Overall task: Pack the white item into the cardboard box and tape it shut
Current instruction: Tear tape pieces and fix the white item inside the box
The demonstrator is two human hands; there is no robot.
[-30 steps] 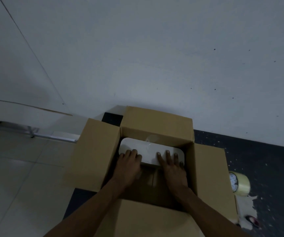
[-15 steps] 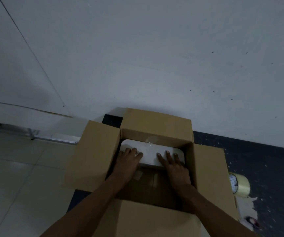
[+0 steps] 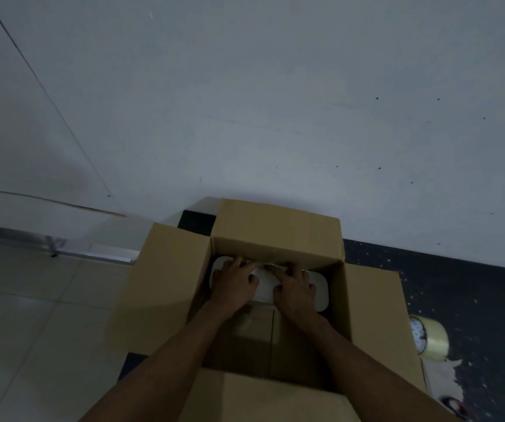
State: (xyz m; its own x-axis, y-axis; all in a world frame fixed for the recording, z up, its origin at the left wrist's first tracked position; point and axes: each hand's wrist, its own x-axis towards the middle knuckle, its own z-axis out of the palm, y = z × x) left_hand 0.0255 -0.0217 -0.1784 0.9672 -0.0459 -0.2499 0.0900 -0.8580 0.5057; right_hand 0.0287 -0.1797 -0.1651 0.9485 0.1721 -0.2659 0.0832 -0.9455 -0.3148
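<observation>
An open cardboard box sits on the floor against the wall, all its flaps spread outward. A flat white item with rounded corners lies inside it, at the far end of the bottom. My left hand and my right hand both rest on top of the white item, fingers pointing toward the far wall of the box and nearly meeting in the middle. The hands cover much of the item. A roll of clear tape stands on the floor just right of the box.
A pale wall rises directly behind the box. Light tiles cover the floor on the left, and a dark speckled floor lies on the right. A metal strip runs along the base of the wall at left.
The white item has slid further toward the far end of the box. Both hands have moved forward over it and closer together.
</observation>
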